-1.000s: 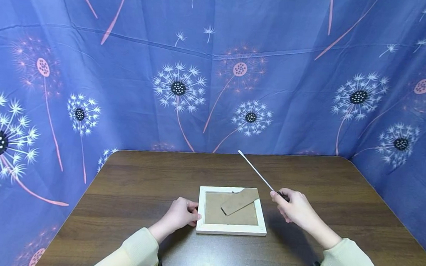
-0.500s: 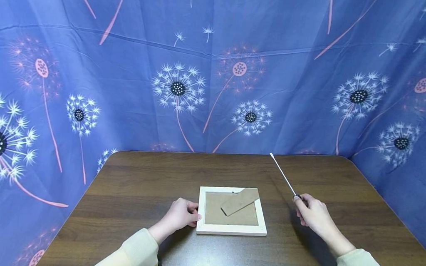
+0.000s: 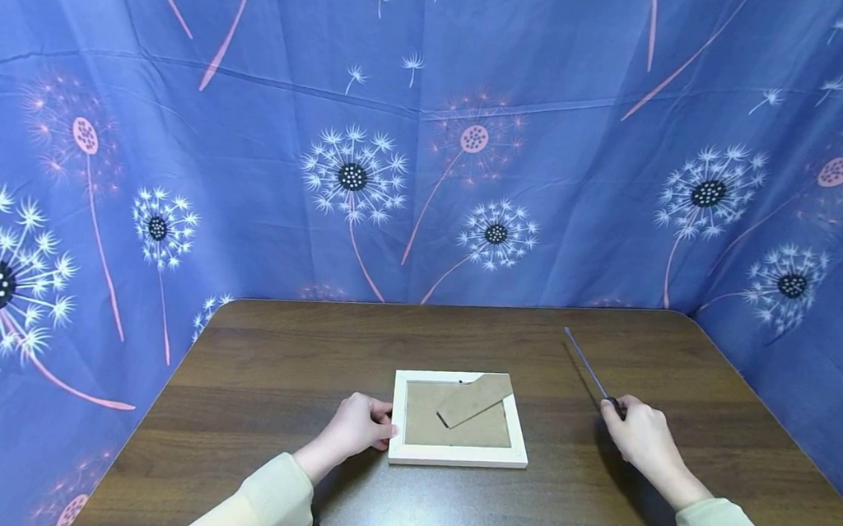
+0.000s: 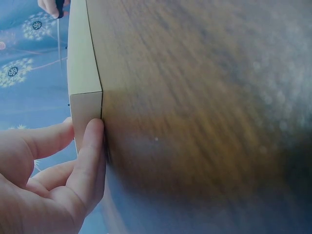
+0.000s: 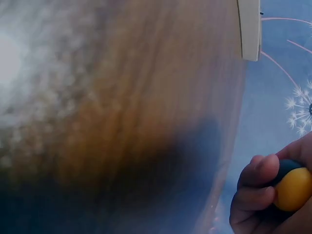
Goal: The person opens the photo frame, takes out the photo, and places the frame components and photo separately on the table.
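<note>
A white picture frame (image 3: 456, 437) lies face down on the table, its brown backing board and slanted easel stand (image 3: 476, 400) facing up. My left hand (image 3: 357, 425) pinches the frame's left edge. In the left wrist view the thumb sits on one face of the frame (image 4: 84, 53) and a fingertip lies along its side near the corner. Off to the right, my right hand (image 3: 641, 437) grips a screwdriver (image 3: 587, 363) by its dark handle, the long shaft pointing away to the far left. The handle's yellow end (image 5: 295, 189) shows in the right wrist view.
The brown wooden table (image 3: 296, 344) reaches back to a blue dandelion-print cloth (image 3: 251, 159), which hangs behind it and along both sides. A bright glare patch lies on the table in front of the frame.
My right hand has moved right, away from the picture frame, carrying the screwdriver, whose tip is lower toward the table. The left hand and the frame have stayed in place.
</note>
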A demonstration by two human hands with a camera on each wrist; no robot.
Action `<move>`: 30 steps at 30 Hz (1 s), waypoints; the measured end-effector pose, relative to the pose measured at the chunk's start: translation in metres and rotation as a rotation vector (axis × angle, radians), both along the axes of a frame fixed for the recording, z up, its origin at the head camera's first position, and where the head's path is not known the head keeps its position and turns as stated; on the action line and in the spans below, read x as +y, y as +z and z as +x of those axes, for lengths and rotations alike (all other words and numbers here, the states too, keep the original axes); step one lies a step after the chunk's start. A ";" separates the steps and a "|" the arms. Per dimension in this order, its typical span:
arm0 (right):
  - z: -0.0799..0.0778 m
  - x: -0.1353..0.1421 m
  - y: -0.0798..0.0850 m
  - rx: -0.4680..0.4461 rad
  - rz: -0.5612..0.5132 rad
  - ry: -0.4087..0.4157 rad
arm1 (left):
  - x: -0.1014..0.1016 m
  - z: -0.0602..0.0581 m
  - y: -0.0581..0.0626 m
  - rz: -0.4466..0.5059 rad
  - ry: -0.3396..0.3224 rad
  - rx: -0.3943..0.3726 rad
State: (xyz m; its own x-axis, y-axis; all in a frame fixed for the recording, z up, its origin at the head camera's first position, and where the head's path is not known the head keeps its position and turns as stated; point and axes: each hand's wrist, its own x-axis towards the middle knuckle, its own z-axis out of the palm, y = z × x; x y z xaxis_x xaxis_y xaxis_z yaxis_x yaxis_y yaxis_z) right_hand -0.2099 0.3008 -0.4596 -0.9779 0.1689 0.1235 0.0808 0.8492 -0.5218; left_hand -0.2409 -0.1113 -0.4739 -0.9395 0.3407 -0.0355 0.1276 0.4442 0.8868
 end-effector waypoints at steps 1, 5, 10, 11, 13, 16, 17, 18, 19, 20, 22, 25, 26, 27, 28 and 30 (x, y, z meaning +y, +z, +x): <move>0.000 0.001 -0.001 -0.003 0.007 -0.008 | 0.000 0.000 0.000 0.000 0.001 -0.002; -0.001 0.004 -0.004 -0.015 0.046 -0.040 | 0.000 0.001 0.000 0.001 0.004 -0.011; -0.003 0.010 -0.005 -0.045 0.081 -0.056 | 0.000 0.000 -0.001 -0.006 0.004 -0.013; -0.004 0.011 -0.005 -0.047 0.089 -0.057 | 0.000 0.000 -0.001 -0.007 0.005 -0.012; -0.004 0.012 -0.005 -0.045 0.110 -0.054 | 0.000 0.000 -0.001 -0.009 0.006 -0.013; -0.005 0.012 -0.004 -0.044 0.147 -0.055 | 0.000 -0.001 -0.001 -0.007 0.007 -0.015; -0.005 0.012 -0.004 -0.052 0.154 -0.055 | 0.000 -0.001 -0.001 -0.006 0.008 -0.017; -0.006 0.012 -0.003 -0.059 0.162 -0.055 | 0.000 -0.001 -0.001 -0.004 0.009 -0.018; -0.006 0.012 -0.003 -0.071 0.168 -0.055 | 0.000 -0.001 -0.001 -0.002 0.009 -0.019; -0.006 0.013 -0.002 -0.082 0.173 -0.055 | 0.000 -0.001 -0.001 0.001 0.010 -0.019; -0.007 0.014 -0.001 -0.109 0.180 -0.048 | 0.000 -0.001 -0.001 0.006 0.011 -0.023; -0.007 0.015 -0.001 -0.124 0.202 -0.034 | 0.000 -0.001 -0.001 0.009 0.011 -0.026; -0.007 0.015 -0.001 -0.125 0.207 -0.030 | 0.000 -0.001 -0.001 0.009 0.011 -0.027; -0.007 0.016 -0.001 -0.126 0.212 -0.028 | 0.000 -0.001 -0.001 0.008 0.011 -0.027; -0.007 0.017 -0.001 -0.127 0.217 -0.025 | 0.000 -0.001 -0.001 0.008 0.011 -0.027; -0.006 0.018 -0.001 -0.131 0.222 -0.020 | 0.000 -0.001 -0.002 0.012 0.009 -0.028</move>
